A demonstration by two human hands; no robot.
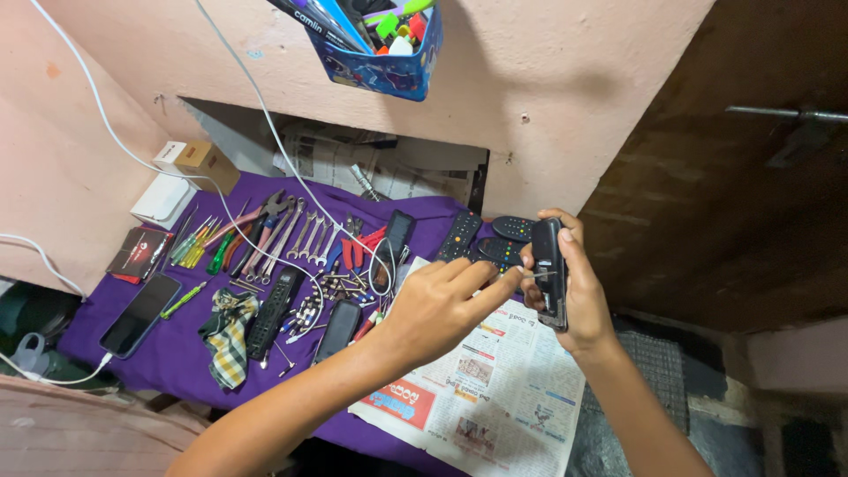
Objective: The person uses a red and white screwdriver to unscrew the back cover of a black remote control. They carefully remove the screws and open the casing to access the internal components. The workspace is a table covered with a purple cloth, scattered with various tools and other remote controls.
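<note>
The right hand (579,287) grips a light, rigid black plastic remote (549,269) by its long edges; the left hand (442,305) pinches a thin metal tool (537,276) against it.

We see a slim black plastic remote control (549,269) standing upright at three o'clock, a thin silvery metal tool (535,276) touching its side.

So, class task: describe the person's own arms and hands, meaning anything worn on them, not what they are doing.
Both arms are bare from the picture's lower edge to the fingers. The left hand and right hand show no gloves, sleeves, watch, rings or bands. Nails look short and unpainted.
</note>
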